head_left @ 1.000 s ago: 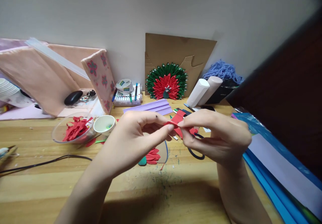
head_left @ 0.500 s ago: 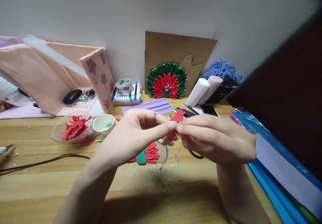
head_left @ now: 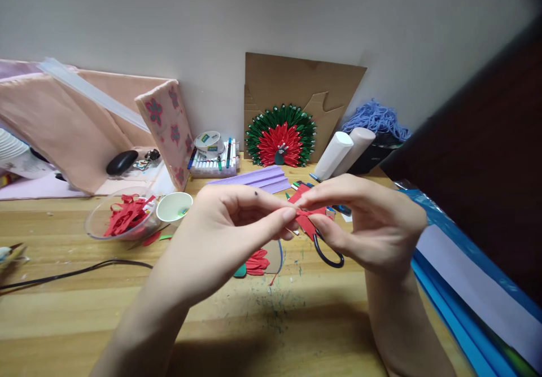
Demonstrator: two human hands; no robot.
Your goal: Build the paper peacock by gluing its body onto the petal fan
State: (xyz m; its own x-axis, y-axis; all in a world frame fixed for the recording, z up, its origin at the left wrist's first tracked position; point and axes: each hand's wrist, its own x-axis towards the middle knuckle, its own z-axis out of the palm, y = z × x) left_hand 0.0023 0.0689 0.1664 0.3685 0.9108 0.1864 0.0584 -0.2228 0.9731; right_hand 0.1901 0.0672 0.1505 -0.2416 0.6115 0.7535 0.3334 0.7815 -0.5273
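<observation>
Above the middle of a wooden table [head_left: 63, 309], my left hand [head_left: 231, 224] and my right hand [head_left: 368, 224] meet fingertip to fingertip. Both pinch one small red paper piece [head_left: 305, 213] between thumb and fingers. Under my hands lie black-handled scissors [head_left: 328, 253] and a half-made red and green paper piece [head_left: 254, 264] on cardboard. A clear bowl [head_left: 95, 227] of red paper cuttings [head_left: 125, 213] and a white paper cup [head_left: 173, 207] stand to the left.
A finished red and green paper peacock fan [head_left: 280, 137] leans on cardboard [head_left: 296, 80] at the wall. Markers and tape [head_left: 212, 154], folded purple paper [head_left: 254, 178], two white tubes [head_left: 342, 151], blue yarn [head_left: 375, 118], blue sheets [head_left: 461, 298] at right, pink fabric [head_left: 63, 123] and a black cable [head_left: 63, 275] at left.
My right hand has turned and lifted its fingers, so the red piece and the scissors beneath show again. My left hand stays in its pinch.
</observation>
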